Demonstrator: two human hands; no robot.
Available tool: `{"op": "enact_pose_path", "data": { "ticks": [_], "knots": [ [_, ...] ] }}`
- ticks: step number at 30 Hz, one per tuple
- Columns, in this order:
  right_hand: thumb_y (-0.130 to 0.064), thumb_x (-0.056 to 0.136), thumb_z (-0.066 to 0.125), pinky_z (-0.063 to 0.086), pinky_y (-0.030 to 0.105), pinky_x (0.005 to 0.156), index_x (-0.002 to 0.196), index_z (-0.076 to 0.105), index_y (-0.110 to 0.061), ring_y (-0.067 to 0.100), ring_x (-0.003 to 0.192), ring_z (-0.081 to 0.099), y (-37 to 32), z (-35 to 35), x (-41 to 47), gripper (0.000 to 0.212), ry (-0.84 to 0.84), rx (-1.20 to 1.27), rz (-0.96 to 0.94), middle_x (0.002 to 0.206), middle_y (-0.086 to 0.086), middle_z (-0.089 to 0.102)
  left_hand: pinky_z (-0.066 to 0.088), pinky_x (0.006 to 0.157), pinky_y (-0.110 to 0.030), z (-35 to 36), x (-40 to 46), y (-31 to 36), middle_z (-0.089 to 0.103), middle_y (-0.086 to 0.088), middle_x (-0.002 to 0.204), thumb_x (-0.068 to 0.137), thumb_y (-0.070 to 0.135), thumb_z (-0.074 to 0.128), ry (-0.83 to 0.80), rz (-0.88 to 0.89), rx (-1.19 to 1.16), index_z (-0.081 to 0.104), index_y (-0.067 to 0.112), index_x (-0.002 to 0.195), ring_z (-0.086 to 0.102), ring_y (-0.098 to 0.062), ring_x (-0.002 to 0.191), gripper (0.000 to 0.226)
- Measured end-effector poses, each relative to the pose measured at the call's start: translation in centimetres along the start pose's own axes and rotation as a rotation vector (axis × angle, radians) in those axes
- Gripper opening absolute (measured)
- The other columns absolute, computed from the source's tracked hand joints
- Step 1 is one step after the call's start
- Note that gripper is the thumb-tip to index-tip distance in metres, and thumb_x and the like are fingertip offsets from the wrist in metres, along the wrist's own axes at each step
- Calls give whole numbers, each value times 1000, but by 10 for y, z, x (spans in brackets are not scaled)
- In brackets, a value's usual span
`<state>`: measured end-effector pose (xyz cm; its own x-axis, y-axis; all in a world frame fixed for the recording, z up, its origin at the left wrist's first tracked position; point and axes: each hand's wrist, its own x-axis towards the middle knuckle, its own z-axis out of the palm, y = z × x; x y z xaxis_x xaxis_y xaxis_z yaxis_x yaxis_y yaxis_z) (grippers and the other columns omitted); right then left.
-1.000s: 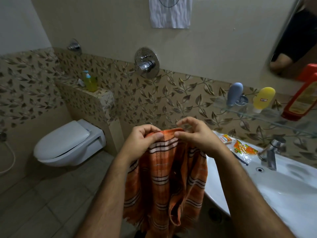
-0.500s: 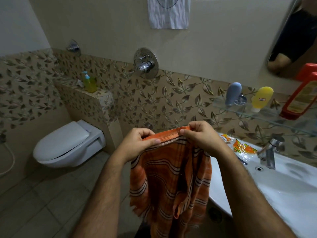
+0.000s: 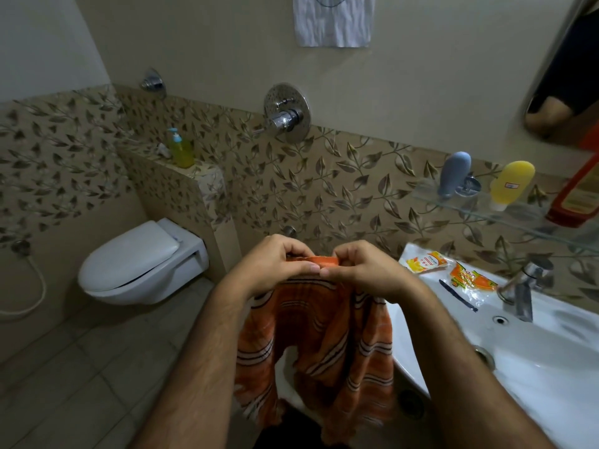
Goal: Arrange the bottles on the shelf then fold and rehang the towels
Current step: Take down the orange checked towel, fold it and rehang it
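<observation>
1. At the far left hung a white wall-mounted toilet (image 3: 139, 264), and a green pump bottle (image 3: 180, 150) stood on the tiled ledge above it, well apart from the work.
2. The left hand (image 3: 272, 264) had its fingers curled, pinching the top edge of the orange striped cotton towel (image 3: 317, 345).
3. The towel hung straight down from that gathered edge, long axis vertical, in front of the person and just beside the white ceramic basin (image 3: 534, 351).
4. The right hand (image 3: 363, 270) pinched the same edge, thumbs nearly touching, both equally near.
5. Both forearms reached forward, wrists level.
6. Farther right, grey, yellow and red bottles stood on the glass shelf (image 3: 470, 205).
</observation>
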<state>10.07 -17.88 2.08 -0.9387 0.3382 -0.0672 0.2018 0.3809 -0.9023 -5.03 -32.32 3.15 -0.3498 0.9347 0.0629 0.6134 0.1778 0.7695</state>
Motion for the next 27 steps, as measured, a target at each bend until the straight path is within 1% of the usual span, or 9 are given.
{"op": "enact_pose_path", "data": {
  "ticks": [5, 8, 13, 16, 18, 20, 23, 25, 27],
  "knots": [
    [-16, 88, 70, 43, 33, 64, 76, 63, -4, 22, 65, 55, 6, -13, -1, 18, 175, 204, -23, 69, 12, 59, 50, 61, -27, 1, -12, -17, 69, 2, 69, 79, 31, 78, 37, -119, -85, 73, 15, 76, 65, -9, 64, 18],
    [-17, 87, 69, 42, 35, 63, 74, 62, 0, 22, 61, 53, 18, -18, 0, 22, 292, 132, 36, 66, 11, 58, 56, 70, -32, -8, -17, -22, 74, -6, 80, 78, 28, 79, 132, -149, -155, 75, 13, 83, 70, -14, 73, 16],
    [-23, 80, 70, 52, 45, 64, 76, 61, 5, 27, 59, 58, 34, -18, 1, 29, 387, 12, 138, 66, 14, 63, 57, 75, -41, -16, -24, -32, 74, 2, 78, 77, 34, 79, 151, -191, -97, 77, 22, 80, 70, -14, 76, 12],
    [-34, 71, 81, 59, 47, 76, 94, 68, -15, 25, 74, 71, 31, -17, -2, 32, 308, 20, 88, 85, 9, 73, 56, 76, -37, -10, -23, -21, 75, 5, 80, 79, 33, 78, 139, -139, -86, 78, 25, 84, 70, -11, 78, 10],
    [-35, 67, 88, 60, 38, 76, 122, 61, -31, 12, 79, 72, 21, -10, -4, 62, 163, 13, 26, 96, -7, 69, 53, 71, -26, -3, -18, -9, 74, 10, 79, 79, 31, 77, 90, -91, -43, 79, 27, 85, 68, -4, 77, 7],
    [-28, 70, 88, 59, 34, 76, 136, 52, -32, 13, 78, 71, 12, 1, -3, 75, 25, 4, -41, 102, -13, 66, 47, 67, -20, 5, -11, 1, 73, 13, 77, 79, 31, 77, 24, -54, 28, 78, 31, 85, 65, 1, 75, 6],
    [-33, 76, 82, 48, 35, 62, 104, 68, -16, 16, 64, 60, 12, 10, -1, 35, -88, -26, -71, 78, 3, 69, 47, 67, -22, 14, -6, 7, 72, 15, 77, 78, 35, 77, -25, -35, 107, 75, 38, 81, 64, 2, 75, 5],
    [-36, 80, 78, 41, 30, 57, 78, 67, -9, 13, 57, 54, 17, 8, -5, 30, -76, -29, -40, 62, 0, 63, 51, 68, -26, 17, -8, 4, 72, 14, 76, 77, 36, 78, -7, -50, 101, 75, 37, 80, 65, -1, 76, 4],
    [-29, 86, 74, 42, 26, 54, 71, 66, -8, 10, 54, 54, 19, 3, -11, 27, -39, -28, -25, 58, -1, 63, 53, 69, -34, 19, -13, -4, 72, 8, 75, 74, 39, 80, 16, -102, 72, 75, 30, 77, 67, -8, 75, 10]
  ]
}}
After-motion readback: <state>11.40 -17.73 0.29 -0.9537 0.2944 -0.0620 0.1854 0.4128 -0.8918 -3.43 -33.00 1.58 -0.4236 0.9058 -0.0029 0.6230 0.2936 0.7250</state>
